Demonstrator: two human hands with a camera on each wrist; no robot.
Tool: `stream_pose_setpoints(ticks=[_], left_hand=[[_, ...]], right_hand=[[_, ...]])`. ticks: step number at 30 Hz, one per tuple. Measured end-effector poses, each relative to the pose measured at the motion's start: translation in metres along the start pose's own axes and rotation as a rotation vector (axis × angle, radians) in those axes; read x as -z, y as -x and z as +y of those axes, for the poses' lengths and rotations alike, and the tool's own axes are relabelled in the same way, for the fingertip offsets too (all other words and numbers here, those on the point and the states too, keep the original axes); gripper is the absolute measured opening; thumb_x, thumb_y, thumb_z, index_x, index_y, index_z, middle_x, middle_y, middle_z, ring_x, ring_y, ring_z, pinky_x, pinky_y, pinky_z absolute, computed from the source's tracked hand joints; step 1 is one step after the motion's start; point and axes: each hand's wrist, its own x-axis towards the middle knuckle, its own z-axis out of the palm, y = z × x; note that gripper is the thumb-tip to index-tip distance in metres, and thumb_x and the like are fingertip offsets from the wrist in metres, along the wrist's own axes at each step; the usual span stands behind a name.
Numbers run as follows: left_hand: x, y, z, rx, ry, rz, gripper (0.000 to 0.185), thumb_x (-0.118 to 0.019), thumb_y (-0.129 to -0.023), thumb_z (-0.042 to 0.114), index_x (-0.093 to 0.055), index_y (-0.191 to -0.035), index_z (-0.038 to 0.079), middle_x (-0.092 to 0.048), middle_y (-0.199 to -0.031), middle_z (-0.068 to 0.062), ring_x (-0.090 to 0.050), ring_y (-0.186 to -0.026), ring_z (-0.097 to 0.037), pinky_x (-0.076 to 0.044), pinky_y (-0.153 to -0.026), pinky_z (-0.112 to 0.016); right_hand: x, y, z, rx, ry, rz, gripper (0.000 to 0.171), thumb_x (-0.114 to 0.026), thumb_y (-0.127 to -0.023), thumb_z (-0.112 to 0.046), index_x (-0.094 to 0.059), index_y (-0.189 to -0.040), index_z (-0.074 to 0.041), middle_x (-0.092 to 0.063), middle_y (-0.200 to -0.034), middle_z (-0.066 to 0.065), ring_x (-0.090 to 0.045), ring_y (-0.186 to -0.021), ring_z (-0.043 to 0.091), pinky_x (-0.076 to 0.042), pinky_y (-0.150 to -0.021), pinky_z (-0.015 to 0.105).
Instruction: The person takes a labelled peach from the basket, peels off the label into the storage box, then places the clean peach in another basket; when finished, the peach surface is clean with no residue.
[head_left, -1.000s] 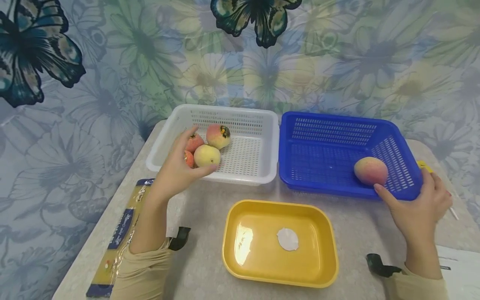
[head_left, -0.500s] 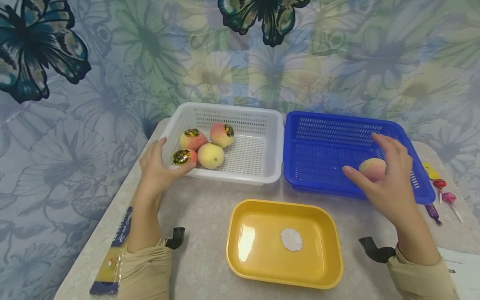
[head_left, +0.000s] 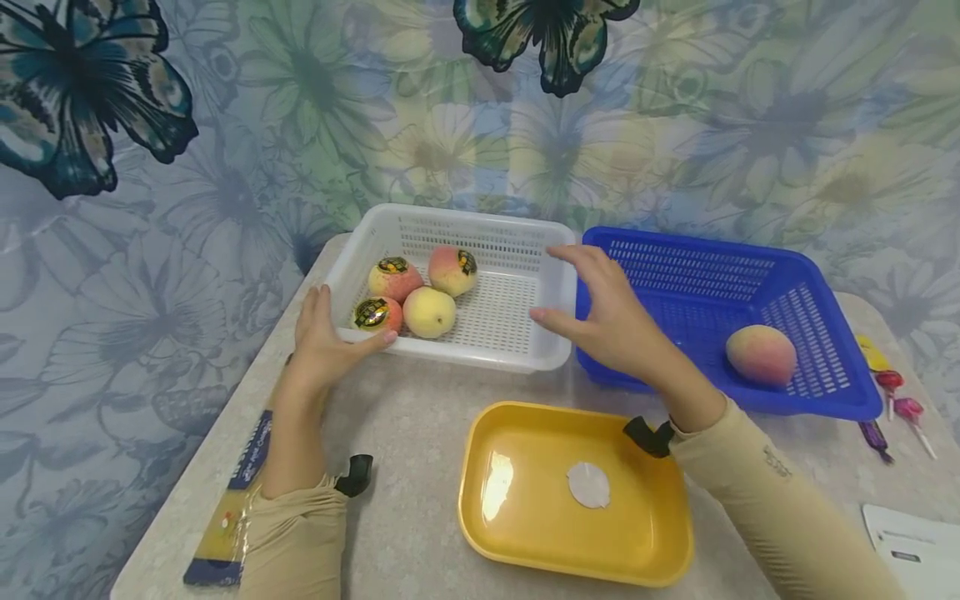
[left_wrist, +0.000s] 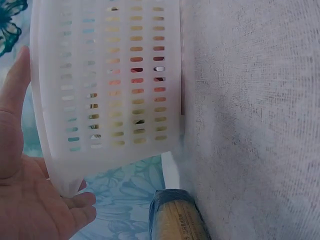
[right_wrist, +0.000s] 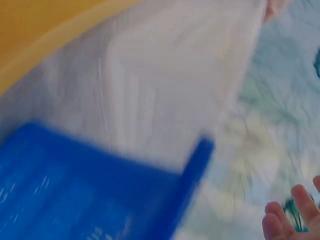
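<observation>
Both hands at the white perforated plastic basket (head_left: 517, 287), which stands at the far left of the table.

The basket's long axis runs left to right, parallel to the table's far edge, open side up. The left hand (head_left: 324, 343) rests against its near-left corner, fingers relaxed, thumb along the rim, grasping nothing. The right hand (head_left: 609, 321) hovers spread at its right wall, holding nothing. Four peaches (head_left: 429, 312) cluster in its left half. A blue perforated basket (head_left: 675, 279) with one peach (head_left: 761, 355) sits just beside it on the right; a yellow plastic tray (head_left: 525, 533) lies nearer.
</observation>
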Motion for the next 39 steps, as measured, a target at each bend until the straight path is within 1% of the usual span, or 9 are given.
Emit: stream_pose_setpoints(ticks=[9,17,22,26,30,31,34,37,39], left_hand=[[0.0,-0.001,-0.004,-0.02,-0.031,-0.002,0.128,-0.081,-0.076,0.05,0.005,-0.159,0.005,0.012,-0.166,-0.019,0.007,-0.153,-0.043,-0.009,-0.119,-0.067],[-0.001,-0.002,-0.006,-0.033,-0.03,0.015,0.128,-0.082,-0.076,0.051,0.003,-0.159,0.006,0.009,-0.166,-0.019,0.003,-0.153,-0.044,-0.012,-0.119,-0.067],[-0.001,-0.001,-0.005,-0.029,-0.031,0.019,0.127,-0.082,-0.076,0.051,0.002,-0.159,0.006,0.007,-0.166,-0.018,0.002,-0.153,-0.043,-0.012,-0.119,-0.067],[-0.001,-0.002,-0.005,-0.024,-0.015,0.024,0.126,-0.083,-0.075,0.049,0.001,-0.159,0.005,0.005,-0.166,-0.019,0.002,-0.153,-0.043,-0.012,-0.12,-0.065],[-0.001,-0.002,-0.005,-0.024,-0.01,0.027,0.126,-0.083,-0.075,0.048,0.0,-0.159,0.004,0.004,-0.166,-0.019,0.001,-0.153,-0.042,-0.011,-0.121,-0.064],[-0.001,-0.002,-0.005,-0.024,-0.01,0.028,0.126,-0.083,-0.075,0.048,0.0,-0.159,0.004,0.004,-0.166,-0.019,0.001,-0.153,-0.042,-0.012,-0.121,-0.064],[0.0,-0.001,-0.004,-0.022,-0.01,0.028,0.125,-0.083,-0.076,0.047,0.0,-0.159,0.004,0.004,-0.166,-0.02,0.001,-0.153,-0.042,-0.012,-0.121,-0.064],[0.0,-0.001,-0.003,-0.019,-0.007,0.027,0.125,-0.083,-0.076,0.047,0.0,-0.159,0.004,0.004,-0.166,-0.019,0.001,-0.153,-0.042,-0.012,-0.121,-0.064],[0.0,-0.001,-0.003,-0.019,-0.007,0.028,0.125,-0.083,-0.076,0.047,-0.001,-0.159,0.005,0.003,-0.166,-0.019,0.001,-0.153,-0.042,-0.012,-0.121,-0.065]], right_hand=[[-0.055,-0.058,-0.01,0.04,0.009,-0.269,0.071,-0.067,-0.093,-0.044,-0.037,-0.152,-0.018,-0.046,-0.15,0.004,-0.046,-0.135,0.023,-0.04,-0.113,0.046],[-0.094,-0.092,-0.005,-0.072,-0.049,-0.418,0.071,-0.065,-0.095,-0.042,-0.034,-0.153,-0.017,-0.049,-0.146,0.012,-0.052,-0.129,0.028,-0.047,-0.105,0.047],[-0.109,-0.104,-0.003,-0.18,-0.08,-0.456,0.072,-0.064,-0.095,-0.044,-0.031,-0.153,-0.016,-0.052,-0.141,0.017,-0.053,-0.125,0.03,-0.048,-0.101,0.047],[-0.118,-0.111,-0.001,-0.2,-0.077,-0.47,0.067,-0.062,-0.096,-0.044,-0.036,-0.15,-0.014,-0.058,-0.131,0.015,-0.056,-0.113,0.028,-0.05,-0.095,0.043],[-0.124,-0.115,-0.001,-0.264,-0.07,-0.457,0.067,-0.06,-0.095,-0.051,-0.041,-0.144,-0.009,-0.059,-0.13,0.014,-0.058,-0.109,0.026,-0.051,-0.092,0.041],[-0.125,-0.115,-0.001,-0.284,-0.063,-0.446,0.067,-0.059,-0.095,-0.053,-0.044,-0.141,-0.007,-0.06,-0.127,0.012,-0.058,-0.107,0.024,-0.052,-0.09,0.04],[-0.13,-0.117,0.001,-0.34,-0.037,-0.441,0.054,-0.056,-0.093,-0.06,-0.059,-0.104,-0.007,-0.062,-0.09,0.004,-0.054,-0.076,0.015,-0.048,-0.066,0.03],[-0.138,-0.119,0.005,-0.364,-0.014,-0.45,0.056,-0.053,-0.094,-0.063,-0.044,-0.067,-0.014,-0.038,-0.058,-0.004,-0.032,-0.052,0.011,-0.029,-0.047,0.027],[-0.142,-0.12,0.006,-0.372,-0.013,-0.452,0.06,-0.052,-0.094,-0.064,-0.035,-0.061,-0.017,-0.03,-0.053,-0.006,-0.025,-0.048,0.01,-0.023,-0.045,0.026]])
